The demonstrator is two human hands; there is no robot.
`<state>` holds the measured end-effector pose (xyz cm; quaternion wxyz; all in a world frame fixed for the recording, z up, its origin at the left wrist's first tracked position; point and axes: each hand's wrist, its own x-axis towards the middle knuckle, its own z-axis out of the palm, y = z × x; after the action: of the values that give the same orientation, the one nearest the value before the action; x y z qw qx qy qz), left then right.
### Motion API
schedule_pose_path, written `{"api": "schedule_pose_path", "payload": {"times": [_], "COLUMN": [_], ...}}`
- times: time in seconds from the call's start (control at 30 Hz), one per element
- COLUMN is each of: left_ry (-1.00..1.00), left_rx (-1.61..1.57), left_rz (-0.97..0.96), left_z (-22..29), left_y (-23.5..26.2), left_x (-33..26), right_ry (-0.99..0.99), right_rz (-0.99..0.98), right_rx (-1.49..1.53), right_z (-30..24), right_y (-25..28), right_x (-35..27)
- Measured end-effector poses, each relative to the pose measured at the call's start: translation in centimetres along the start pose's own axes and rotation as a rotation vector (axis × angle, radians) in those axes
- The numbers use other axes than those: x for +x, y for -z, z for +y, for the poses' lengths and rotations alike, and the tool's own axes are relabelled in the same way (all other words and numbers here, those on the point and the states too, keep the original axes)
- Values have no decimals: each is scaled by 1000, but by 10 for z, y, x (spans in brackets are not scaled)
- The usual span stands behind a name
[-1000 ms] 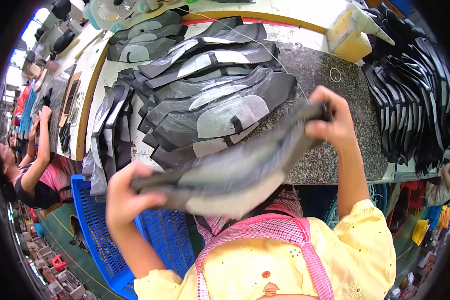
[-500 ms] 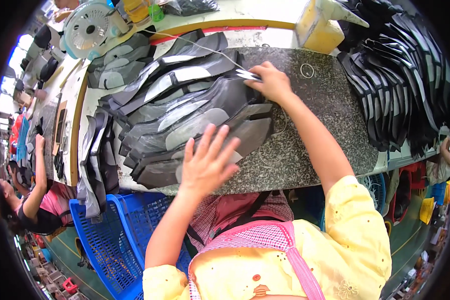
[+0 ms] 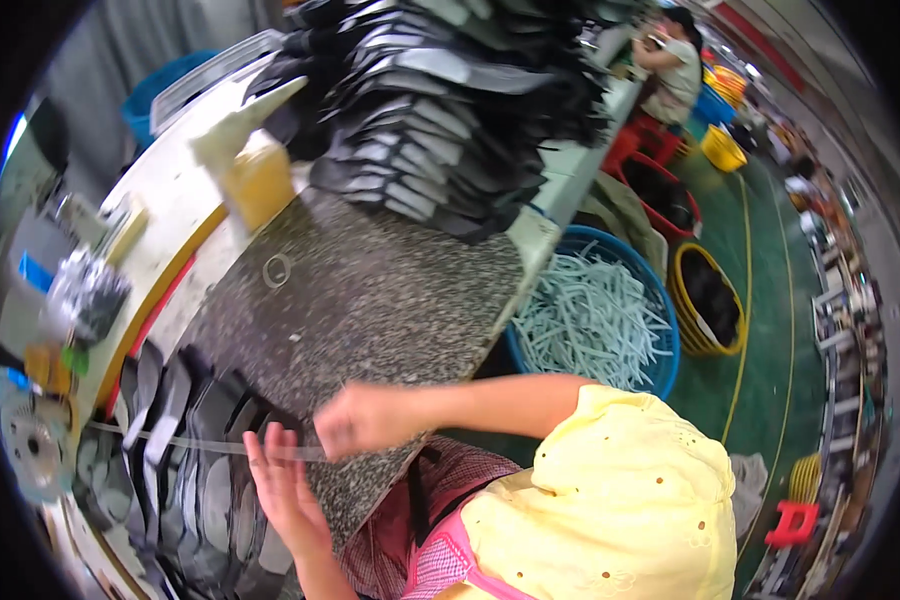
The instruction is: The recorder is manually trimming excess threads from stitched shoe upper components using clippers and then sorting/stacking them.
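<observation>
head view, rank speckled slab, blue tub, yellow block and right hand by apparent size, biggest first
1. Speckled slab
2. Blue tub
3. Yellow block and right hand: too alike to rank; hand is blurred

1. The right hand [image 3: 355, 420], blurred, is curled around a pale cord [image 3: 205, 444] stretching leftward over layered black-and-grey pieces [image 3: 215, 490].
2. The left hand [image 3: 288, 490] is open beside it, its fingers overlapping the cord; whether they touch is unclear.
3. Beyond the hands, the speckled surface [image 3: 390, 290] bears a yellow block [image 3: 260, 188] and a tall pile of similar pieces [image 3: 420, 120].
4. A blue basket [image 3: 673, 345] of pale strips [image 3: 590, 325] stands right of the surface.
</observation>
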<state>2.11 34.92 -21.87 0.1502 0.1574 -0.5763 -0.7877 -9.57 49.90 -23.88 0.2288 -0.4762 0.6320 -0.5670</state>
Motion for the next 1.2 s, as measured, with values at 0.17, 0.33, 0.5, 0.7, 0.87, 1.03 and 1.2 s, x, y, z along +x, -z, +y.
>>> {"api": "schedule_pose_path", "payload": {"times": [0.17,0.33,0.5,0.7,0.87,1.03,1.2], "left_ry": [66,-36,38,-178,-56,57,35], "left_rx": [-512,743,639,965,849,704,832], "left_rz": [-350,-141,-218,3,171,420,514], "left_z": [-8,-58,16,29,43,36,30], "left_y": [11,21,47,108,146,189,191], "left_x": [-16,-80,-82,-109,-119,-89,-84], "right_ry": [128,629,77,-119,-253,-238,-136], "right_rz": [-181,4,-598,-430,-372,-81,-116], "right_rx": [-531,-185,-505,-180,-161,-276,-268], "right_z": [-39,-52,-45,-42,-47,-25,-11], "right_y": [-20,-68,-44,-71,-57,-67,-64], "right_x": [-42,43,55,32,28,63,62]}}
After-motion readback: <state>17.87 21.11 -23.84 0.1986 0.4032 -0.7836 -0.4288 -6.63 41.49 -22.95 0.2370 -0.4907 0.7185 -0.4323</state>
